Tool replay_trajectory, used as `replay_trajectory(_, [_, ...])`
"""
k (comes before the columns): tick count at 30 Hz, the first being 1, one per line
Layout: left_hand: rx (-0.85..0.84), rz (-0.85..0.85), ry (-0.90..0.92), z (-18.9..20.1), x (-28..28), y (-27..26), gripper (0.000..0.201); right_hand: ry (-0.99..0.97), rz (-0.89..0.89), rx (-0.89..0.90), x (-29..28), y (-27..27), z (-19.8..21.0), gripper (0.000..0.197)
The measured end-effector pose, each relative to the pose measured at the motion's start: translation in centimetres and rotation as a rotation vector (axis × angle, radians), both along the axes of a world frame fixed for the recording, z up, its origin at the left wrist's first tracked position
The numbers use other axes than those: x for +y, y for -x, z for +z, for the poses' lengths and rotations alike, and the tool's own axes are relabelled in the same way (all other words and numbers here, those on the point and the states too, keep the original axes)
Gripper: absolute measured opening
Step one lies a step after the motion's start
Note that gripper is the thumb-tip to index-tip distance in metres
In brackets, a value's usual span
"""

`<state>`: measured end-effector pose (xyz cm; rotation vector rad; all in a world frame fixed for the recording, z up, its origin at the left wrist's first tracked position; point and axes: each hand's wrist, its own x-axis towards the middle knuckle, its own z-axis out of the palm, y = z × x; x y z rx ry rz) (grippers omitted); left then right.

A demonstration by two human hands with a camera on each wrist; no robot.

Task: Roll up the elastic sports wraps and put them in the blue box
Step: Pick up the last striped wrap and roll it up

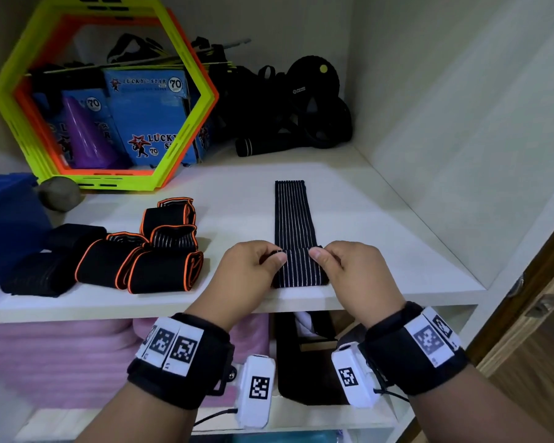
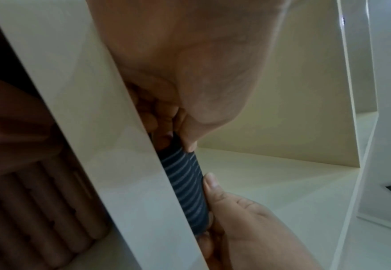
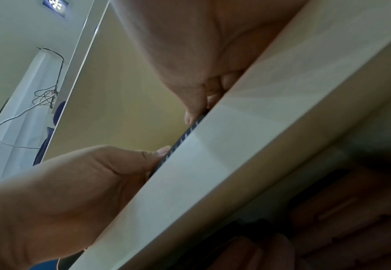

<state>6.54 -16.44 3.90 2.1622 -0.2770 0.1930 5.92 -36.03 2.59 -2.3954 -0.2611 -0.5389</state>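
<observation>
A black elastic wrap with thin white stripes [image 1: 294,215] lies stretched out along the white shelf [image 1: 381,238]. Its near end is turned over into a short roll [image 1: 299,271] at the shelf's front edge. My left hand [image 1: 275,255] pinches the roll's left side and my right hand [image 1: 317,252] pinches its right side, thumbs on top. The left wrist view shows the striped roll [image 2: 185,184] between both thumbs. Only a thin edge of the wrap [image 3: 182,139] shows in the right wrist view. The blue box [image 1: 4,225] stands at the shelf's left edge.
Several folded black wraps with orange trim [image 1: 160,251] and plain black ones [image 1: 42,270] lie left of my hands. Behind them stand green and orange hexagon frames [image 1: 179,39], blue cartons [image 1: 151,116], a grey ball [image 1: 60,193] and black exercise gear [image 1: 301,107]. A cabinet wall [image 1: 461,123] closes the right side.
</observation>
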Motion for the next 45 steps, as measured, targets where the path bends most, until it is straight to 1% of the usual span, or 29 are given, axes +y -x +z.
replay_trajectory(4, [0.010, 0.021, -0.036, 0.0, -0.3, -0.1, 0.018, 0.046, -0.040, 0.008, -0.2, -0.1, -0.2, 0.056])
replay_trajectory(7, [-0.033, 0.044, -0.148, 0.0, -0.4, -0.1, 0.013, 0.047, -0.073, 0.030, -0.2, -0.3, -0.2, 0.052])
replay_trajectory(9, [-0.054, 0.060, -0.207, -0.2, -0.4, -0.1, 0.011, 0.034, -0.097, 0.061, 0.0, -0.2, 0.0, 0.043])
replay_trajectory(11, [-0.081, 0.084, -0.187, -0.4, -0.5, 0.0, 0.011, 0.003, -0.110, 0.082, 0.1, 0.0, 0.2, 0.029])
replay_trajectory(13, [-0.136, 0.093, -0.118, -0.6, -0.3, 0.1, 0.017, -0.015, -0.067, 0.065, 0.2, 0.4, 0.5, 0.019])
replay_trajectory(15, [-0.211, 0.069, -0.123, -0.9, -0.2, 0.1, 0.012, 0.023, -0.010, 0.042, 0.3, 0.4, 0.5, 0.009])
replay_trajectory(17, [-0.290, 0.029, -0.207, -1.3, 0.0, 0.2, 0.004, 0.079, 0.033, 0.043, 0.1, 0.4, 0.3, 0.018])
replay_trajectory(18, [-0.306, 0.005, -0.243, -1.5, 0.2, 0.3, 0.007, 0.101, 0.056, 0.050, -0.1, 0.5, 0.3, 0.028])
replay_trajectory(19, [-0.309, -0.021, -0.276, -1.7, 0.4, 0.4, 0.018, 0.129, 0.088, 0.065, -0.4, 0.6, 0.3, 0.041])
replay_trajectory(21, [-0.302, -0.080, -0.331, -1.8, 1.2, 0.6, 0.049, 0.186, 0.169, 0.120, -1.2, 0.8, 0.7, 0.068])
replay_trajectory(22, [-0.282, -0.111, -0.347, -1.7, 1.5, 0.8, 0.060, 0.212, 0.202, 0.160, -1.6, 0.9, 0.9, 0.074])
replay_trajectory(24, [-0.237, -0.151, -0.357, -1.7, 1.9, 0.9, 0.070, 0.251, 0.256, 0.212, -2.3, 1.0, 1.1, 0.074])
replay_trajectory(26, [-0.222, -0.150, -0.337, -1.8, 2.1, 0.8, 0.068, 0.242, 0.283, 0.218, -2.6, 0.9, 1.1, 0.071])
replay_trajectory(28, [-0.227, -0.135, -0.302, -1.8, 2.1, 0.8, 0.062, 0.203, 0.295, 0.218, -2.7, 0.8, 1.0, 0.064])
replay_trajectory(30, [-0.208, -0.107, -0.236, -1.6, 2.0, 1.1, 0.051, 0.160, 0.304, 0.202, -2.7, 0.6, 0.7, 0.046])
replay_trajectory(32, [-0.167, -0.066, -0.165, -1.4, 1.9, 1.2, 0.038, 0.096, 0.257, 0.153, -2.7, 0.4, 0.5, 0.021])
replay_trajectory(33, [-0.153, -0.045, -0.128, -1.4, 1.8, 1.1, 0.032, 0.065, 0.216, 0.139, -2.6, 0.3, 0.4, 0.026])
replay_trajectory(35, [-0.124, 0.000, -0.049, -1.5, 1.5, 0.9, 0.022, 0.037, 0.128, 0.129, -2.1, 0.2, 0.1, 0.043])
replay_trajectory(38, [-0.077, 0.086, 0.023, -1.5, 0.9, 0.6, 0.012, 0.087, 0.018, 0.117, -1.2, -0.1, 0.1, 0.055])
replay_trajectory(40, [-0.054, 0.140, 0.068, -1.4, 0.6, 0.4, 0.015, 0.078, -0.038, 0.121, -0.7, -0.1, 0.3, 0.059])
replay_trajectory(42, [-0.052, 0.170, 0.106, -1.3, 0.4, 0.4, 0.023, 0.072, -0.073, 0.145, -0.3, -0.2, 0.4, 0.061])
replay_trajectory(45, [-0.055, 0.172, 0.095, -1.2, 0.6, 0.5, 0.028, 0.091, -0.110, 0.171, 0.0, -0.4, 0.6, 0.063])
